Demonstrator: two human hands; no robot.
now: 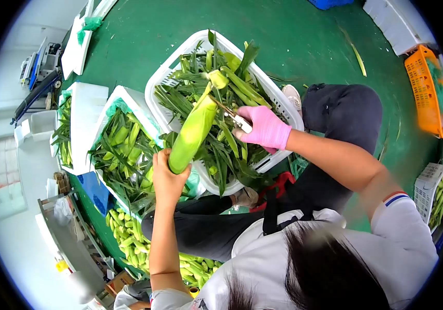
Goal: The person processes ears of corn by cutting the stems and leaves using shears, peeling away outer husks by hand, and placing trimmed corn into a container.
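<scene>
A green ear of corn in its husk (193, 135) is tilted over the white basket, its stalk end up. My left hand (170, 173), bare, is wrapped round the ear's lower end. In a pink glove, my right hand (263, 128) grips pruning shears (242, 123), whose blades are close to the stalk end of the ear. A pale green cut piece of stalk (218, 79) shows just above the ear's top. Under both hands, the white basket (155, 77) holds many long green leaves and husk trimmings (224, 150).
Left of the basket stand white foam boxes (88, 116) with more corn and leaves. Many husked-looking green ears (128, 235) lie piled on the floor at lower left. An orange crate (423, 93) and a white crate (428, 188) stand at right. Part of another person (133, 295) shows at the bottom.
</scene>
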